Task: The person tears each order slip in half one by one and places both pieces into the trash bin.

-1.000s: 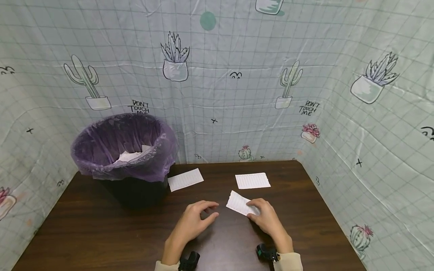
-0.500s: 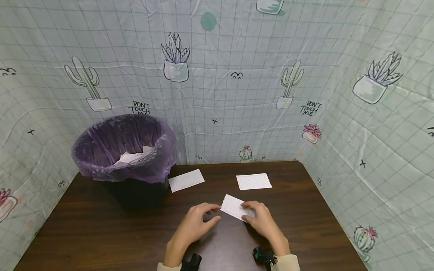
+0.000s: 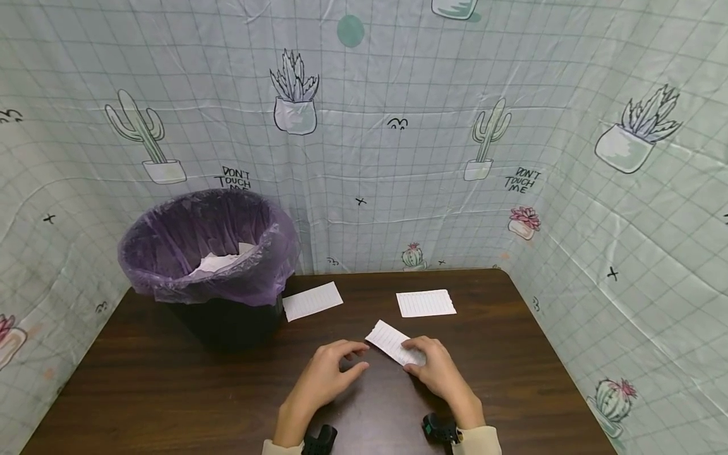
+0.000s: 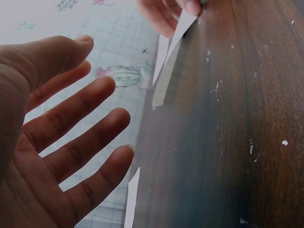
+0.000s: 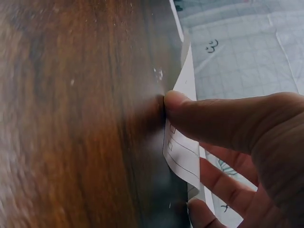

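Note:
A white lined paper slip (image 3: 392, 342) with one ragged end is between the thumb and fingers of my right hand (image 3: 439, 371). In the right wrist view the slip (image 5: 183, 147) bends upward, gripped at its edges just over the tabletop. My left hand (image 3: 323, 375) hovers to the left of the slip, its fingers spread and relaxed; the left wrist view shows nothing in the palm (image 4: 52, 180). Two more lined slips lie flat farther back: one paper slip (image 3: 426, 303) on the right, another paper slip (image 3: 313, 301) beside the bin.
A black bin (image 3: 227, 325) with a purple liner (image 3: 273, 265) stands at the back left of the brown wooden table (image 3: 170, 392); white paper pieces (image 3: 213, 262) lie inside it. A printed cactus curtain (image 3: 352, 158) surrounds the table's back and sides. Small white specks dot the tabletop.
My right hand has moved slightly left, carrying its paper slip closer to my left hand. The left hand has barely shifted, and the other two slips lie where they were.

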### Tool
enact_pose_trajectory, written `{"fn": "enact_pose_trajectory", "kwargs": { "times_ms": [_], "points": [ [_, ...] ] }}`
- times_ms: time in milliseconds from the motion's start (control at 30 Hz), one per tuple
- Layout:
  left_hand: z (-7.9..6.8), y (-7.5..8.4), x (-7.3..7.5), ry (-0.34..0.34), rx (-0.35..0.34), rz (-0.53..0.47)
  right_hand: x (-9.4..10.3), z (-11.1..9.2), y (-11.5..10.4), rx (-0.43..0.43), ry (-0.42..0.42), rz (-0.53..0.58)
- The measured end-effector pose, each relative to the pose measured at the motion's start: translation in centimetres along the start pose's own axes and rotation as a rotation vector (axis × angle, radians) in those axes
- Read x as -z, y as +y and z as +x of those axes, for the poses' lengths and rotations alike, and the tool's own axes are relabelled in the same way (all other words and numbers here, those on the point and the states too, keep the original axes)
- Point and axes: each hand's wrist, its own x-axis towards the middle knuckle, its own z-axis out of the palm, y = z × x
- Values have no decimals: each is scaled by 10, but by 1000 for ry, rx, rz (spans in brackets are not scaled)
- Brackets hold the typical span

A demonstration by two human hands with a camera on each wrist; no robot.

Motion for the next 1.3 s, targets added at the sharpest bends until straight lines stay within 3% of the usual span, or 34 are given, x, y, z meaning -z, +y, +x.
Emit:
{"fn": "enact_pose_trajectory", "kwargs": {
  "times_ms": [267, 567, 933, 1300],
  "points": [
    [1, -1, -4, 10, -4, 34, -2, 1, -5, 20, -19, 36],
    [0, -2, -11, 104, -31, 113, -2, 1, -21, 86, -148, 161],
    [0, -1, -10, 58, -8, 92, 2, -1, -36, 116, -254, 254],
    [1, -2, -9, 92, -30, 64, 5, -3, -43, 103, -299, 294]
  ]
}}
